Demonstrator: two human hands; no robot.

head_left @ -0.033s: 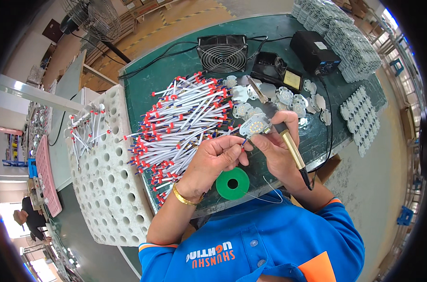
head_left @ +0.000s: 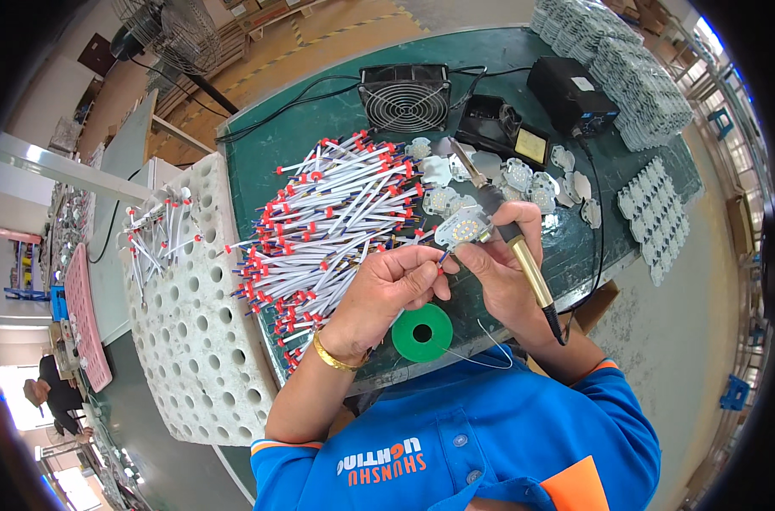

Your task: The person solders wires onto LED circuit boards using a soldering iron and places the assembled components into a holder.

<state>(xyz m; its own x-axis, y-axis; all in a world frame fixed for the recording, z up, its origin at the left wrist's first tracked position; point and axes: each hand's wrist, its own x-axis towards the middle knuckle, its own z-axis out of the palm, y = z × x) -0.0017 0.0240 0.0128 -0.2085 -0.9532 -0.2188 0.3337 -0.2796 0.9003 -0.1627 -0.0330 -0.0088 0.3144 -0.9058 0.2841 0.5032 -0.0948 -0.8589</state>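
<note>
My left hand (head_left: 400,285) is closed in a pinch on a thin wire (head_left: 443,255); a dark blue end and a bit of red show at the fingertips. The rest of that wire is hidden by the fingers. My right hand (head_left: 511,268) grips a soldering iron (head_left: 526,262), its metal tip pointing up and away to the left. Between the thumb and fingers of this same hand is a small white LED circuit board (head_left: 460,228), touching or very near the wire's end. Beside my left hand lies a big heap of white wires (head_left: 328,221) with red collars.
More boards (head_left: 517,175) lie beyond my hands. A green solder spool (head_left: 411,341) stands near the front edge. At the back are a small fan (head_left: 404,98), an iron stand (head_left: 489,119), a black power unit (head_left: 566,94) and board stacks (head_left: 639,85). A holed foam block (head_left: 201,341) sits left.
</note>
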